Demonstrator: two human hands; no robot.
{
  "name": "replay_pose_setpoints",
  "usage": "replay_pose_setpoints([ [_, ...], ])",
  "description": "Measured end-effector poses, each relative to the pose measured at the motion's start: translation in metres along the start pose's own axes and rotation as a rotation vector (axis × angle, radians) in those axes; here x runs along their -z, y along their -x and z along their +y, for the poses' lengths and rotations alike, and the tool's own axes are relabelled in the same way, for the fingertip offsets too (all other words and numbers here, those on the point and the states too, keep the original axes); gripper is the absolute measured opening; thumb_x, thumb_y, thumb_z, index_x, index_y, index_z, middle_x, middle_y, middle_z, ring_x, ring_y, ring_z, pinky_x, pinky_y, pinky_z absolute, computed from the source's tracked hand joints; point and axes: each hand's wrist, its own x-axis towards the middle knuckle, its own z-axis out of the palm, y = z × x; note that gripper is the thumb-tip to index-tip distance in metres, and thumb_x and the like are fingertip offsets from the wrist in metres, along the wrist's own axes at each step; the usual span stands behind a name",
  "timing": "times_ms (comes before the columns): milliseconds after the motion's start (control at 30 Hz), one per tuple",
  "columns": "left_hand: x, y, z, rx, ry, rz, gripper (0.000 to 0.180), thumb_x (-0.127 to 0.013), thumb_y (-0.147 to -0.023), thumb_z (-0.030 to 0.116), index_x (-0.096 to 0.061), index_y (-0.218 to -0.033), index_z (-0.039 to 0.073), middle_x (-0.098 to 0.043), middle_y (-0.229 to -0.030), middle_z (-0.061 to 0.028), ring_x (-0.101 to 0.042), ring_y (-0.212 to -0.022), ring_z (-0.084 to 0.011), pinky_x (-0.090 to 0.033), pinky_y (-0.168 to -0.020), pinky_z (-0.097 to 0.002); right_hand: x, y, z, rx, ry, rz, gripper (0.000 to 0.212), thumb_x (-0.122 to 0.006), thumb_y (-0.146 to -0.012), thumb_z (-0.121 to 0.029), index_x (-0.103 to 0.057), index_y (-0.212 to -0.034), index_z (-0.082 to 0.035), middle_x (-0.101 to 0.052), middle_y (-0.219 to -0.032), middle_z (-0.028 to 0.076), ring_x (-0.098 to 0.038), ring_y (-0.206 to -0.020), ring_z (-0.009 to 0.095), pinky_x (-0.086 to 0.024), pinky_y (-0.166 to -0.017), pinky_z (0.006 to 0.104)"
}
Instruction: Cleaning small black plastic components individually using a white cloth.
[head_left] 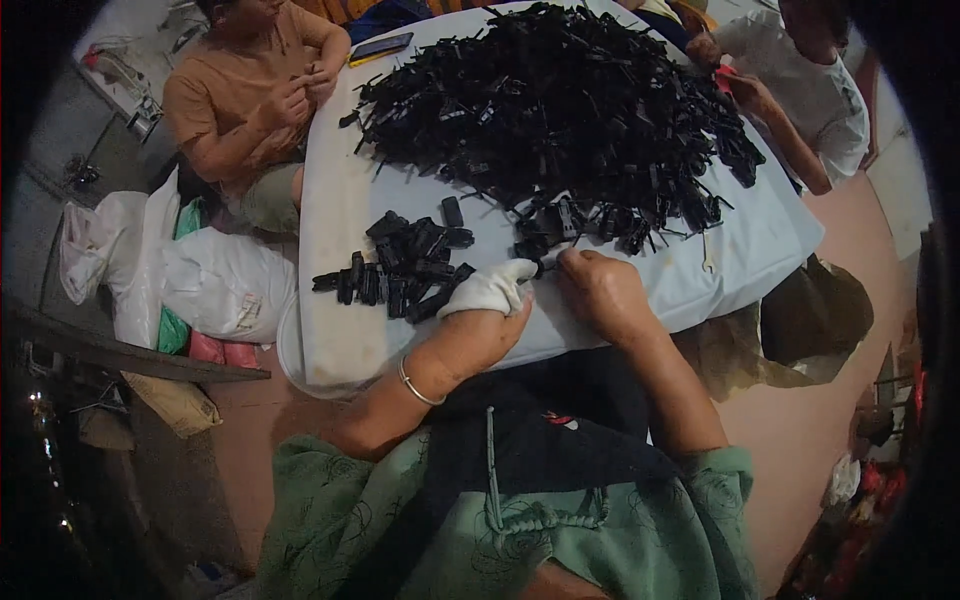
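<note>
One small black part (544,264) is clamped by the partly white-gloved left hand (488,308) and curled right hand (604,290).

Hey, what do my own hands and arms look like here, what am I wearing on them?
Your left hand has a white covering over the fingers, and a silver-coloured bangle circles that wrist. Your right hand is bare. Loose green sleeves with dark line patterns end near the elbows.

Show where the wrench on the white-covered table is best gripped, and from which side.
The wrench is probably best pinched across its slim shaft, from above and the near side: it lies flat, forked head nearest, with black parts beyond its far end.
</note>
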Motion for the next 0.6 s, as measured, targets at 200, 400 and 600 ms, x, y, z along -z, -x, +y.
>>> replay_pose_setpoints([
  [200,0.007,-0.003,0.007,0.088,0.087,0.016,0.024,-0.057,-0.080,0.013,-0.055,-0.100,-0.002,-0.060,-0.091,-0.0171,-0.058,-0.081,-0.0272,-0.045,-0.074,-0.0326,0.019,0.013,-0.017,0.260,-0.039,0.120,0.018,-0.058,-0.070,-0.013,-0.058,-0.087,-0.012,-0.048,-0.063,0.006,-0.055,-0.056,0.027,-0.045,-0.048,0.0379],
  [400,0.004,-0.004,0.001,0.161,-0.037,-0.085,0.030,-0.059,-0.079,0.012,-0.051,-0.104,-0.001,-0.061,-0.087,-0.0138,-0.058,-0.076,-0.0243,-0.046,-0.069,-0.0323,0.022,0.014,-0.031,0.365,-0.144,0.033,0.019,-0.060,-0.067,-0.010,-0.057,-0.086,-0.008,-0.050,-0.066,0.007,-0.055,-0.059,0.027,-0.044,-0.050,0.0360],
  [600,-0.003,-0.004,-0.002,0.299,0.436,-0.023,0.031,-0.058,-0.078,0.007,-0.050,-0.106,-0.001,-0.059,-0.085,-0.0039,-0.054,-0.069,-0.0117,-0.047,-0.061,-0.0263,-0.001,0.008,-0.028,-0.026,-0.709,0.189,0.014,-0.063,-0.075,-0.012,-0.056,-0.072,-0.001,-0.052,-0.063,0.012,-0.051,-0.054,0.022,-0.039,-0.047,0.0321],
])
